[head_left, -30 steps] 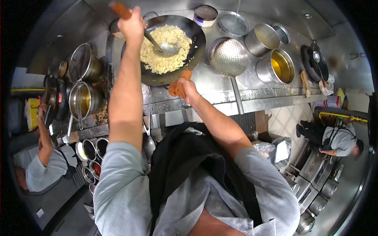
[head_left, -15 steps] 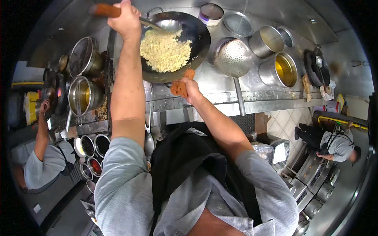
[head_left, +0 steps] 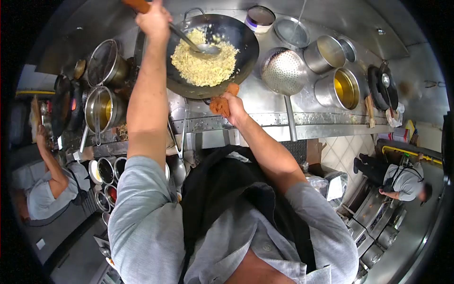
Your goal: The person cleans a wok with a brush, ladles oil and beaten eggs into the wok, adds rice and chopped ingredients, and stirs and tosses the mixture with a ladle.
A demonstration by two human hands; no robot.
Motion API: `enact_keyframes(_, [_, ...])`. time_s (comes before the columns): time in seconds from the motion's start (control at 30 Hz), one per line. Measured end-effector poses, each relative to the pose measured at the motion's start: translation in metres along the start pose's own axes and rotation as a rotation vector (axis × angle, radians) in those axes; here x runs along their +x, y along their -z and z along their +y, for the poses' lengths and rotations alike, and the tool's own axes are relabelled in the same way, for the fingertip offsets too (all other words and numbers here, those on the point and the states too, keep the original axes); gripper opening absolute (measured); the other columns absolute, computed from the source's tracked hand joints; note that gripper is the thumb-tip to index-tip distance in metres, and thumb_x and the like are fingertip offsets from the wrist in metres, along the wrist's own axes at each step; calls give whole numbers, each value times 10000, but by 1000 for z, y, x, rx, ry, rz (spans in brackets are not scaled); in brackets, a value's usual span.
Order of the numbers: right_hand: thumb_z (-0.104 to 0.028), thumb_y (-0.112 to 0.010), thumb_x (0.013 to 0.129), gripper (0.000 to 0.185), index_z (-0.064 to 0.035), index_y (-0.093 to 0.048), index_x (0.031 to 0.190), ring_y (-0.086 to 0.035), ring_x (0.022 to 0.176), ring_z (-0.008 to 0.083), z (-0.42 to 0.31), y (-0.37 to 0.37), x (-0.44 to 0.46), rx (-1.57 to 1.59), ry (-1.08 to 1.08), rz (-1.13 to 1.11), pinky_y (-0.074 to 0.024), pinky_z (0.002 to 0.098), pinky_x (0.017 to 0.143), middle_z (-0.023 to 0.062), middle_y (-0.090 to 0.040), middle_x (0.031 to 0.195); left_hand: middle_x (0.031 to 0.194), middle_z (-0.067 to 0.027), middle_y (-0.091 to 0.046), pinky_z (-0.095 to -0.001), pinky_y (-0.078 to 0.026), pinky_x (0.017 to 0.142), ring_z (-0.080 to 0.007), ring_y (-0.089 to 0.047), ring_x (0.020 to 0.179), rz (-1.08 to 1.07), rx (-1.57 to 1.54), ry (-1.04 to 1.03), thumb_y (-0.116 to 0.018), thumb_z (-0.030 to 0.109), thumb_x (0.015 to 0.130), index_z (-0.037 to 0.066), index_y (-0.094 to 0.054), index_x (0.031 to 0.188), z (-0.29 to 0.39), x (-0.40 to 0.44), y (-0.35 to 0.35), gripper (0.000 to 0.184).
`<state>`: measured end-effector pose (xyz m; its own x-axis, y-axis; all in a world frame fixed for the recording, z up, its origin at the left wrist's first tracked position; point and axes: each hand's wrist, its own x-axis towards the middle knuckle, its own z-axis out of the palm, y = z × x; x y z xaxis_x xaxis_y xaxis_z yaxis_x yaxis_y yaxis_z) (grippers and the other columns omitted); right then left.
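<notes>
Raised at the upper left, my left hand (head_left: 155,22) is closed on the wooden handle of a ladle (head_left: 208,49). The ladle's metal bowl lies in yellowish chopped food, which looks like egg or rice (head_left: 205,68), inside a large dark wok (head_left: 247,47). My right hand (head_left: 234,109) is wrapped round an orange-brown cloth (head_left: 219,106) at the wok's near rim. The cloth covers the near handle, while the far loop handle (head_left: 194,10) is bare.
Right of the wok are a perforated strainer (head_left: 283,71), a pot of yellow liquid (head_left: 336,90) and another pot (head_left: 324,54). Pots with sieves (head_left: 101,111) and sauce containers (head_left: 106,170) stand left. Co-workers are at the far left (head_left: 52,184) and far right (head_left: 402,177).
Since the last earlier frame, the ladle bowl has come from the wok's far side down onto the food. The food is spread differently. The left co-worker's hand now holds a bundle of thin sticks.
</notes>
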<state>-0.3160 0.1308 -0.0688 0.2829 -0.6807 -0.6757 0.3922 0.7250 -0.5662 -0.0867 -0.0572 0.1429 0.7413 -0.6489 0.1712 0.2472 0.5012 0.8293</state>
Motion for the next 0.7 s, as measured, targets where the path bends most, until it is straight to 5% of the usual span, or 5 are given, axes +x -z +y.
enact_keyframes(0.2, [-202, -584, 877, 264, -19, -568, 1066, -650, 674, 230, -9, -4, 1, 4, -61, 2, -392, 332, 388, 128, -669, 920, 474, -50, -447, -330, -395, 365, -151, -426, 359, -49, 54, -200, -639, 74, 877, 64, -427, 595, 15, 18, 53, 354])
enact_keyframes(0.33, [-165, -558, 885, 201, -27, -551, 1032, -651, 710, 247, -21, -7, -8, 33, -111, -75, -535, 437, 556, 110, -645, 924, 494, -24, -392, -358, -391, 378, -150, -367, 356, -19, 8, 112, -605, 70, 893, 69, -444, 699, 25, 5, 67, 253])
enact_keyframes(0.5, [-125, -502, 896, 353, -17, -465, 1230, -624, 1010, 294, -24, -10, -139, 146, -87, -36, -559, 507, 785, 192, -566, 1158, 522, 32, -277, -328, -334, 482, -117, -303, 432, -201, 62, 322, -590, 153, 947, 122, -416, 755, 126, -17, 58, 262])
enact_keyframes(0.53, [-141, -598, 842, 368, -7, -517, 1175, -646, 927, 297, -23, -12, -142, 164, -80, -17, -571, 450, 740, 148, -617, 1020, 523, 45, -277, -325, -326, 481, -103, -293, 432, -223, 89, 282, -586, 168, 956, 130, -387, 731, 143, -28, 51, 303])
enact_keyframes(0.7, [-225, -616, 857, 340, -14, -566, 1119, -649, 914, 268, 2, -4, -61, 41, -120, -62, -550, 401, 726, 134, -648, 1008, 509, 47, -403, -293, -302, 337, -111, -384, 360, 122, 233, 38, -646, 149, 932, 129, -493, 796, 60, -56, 38, 206])
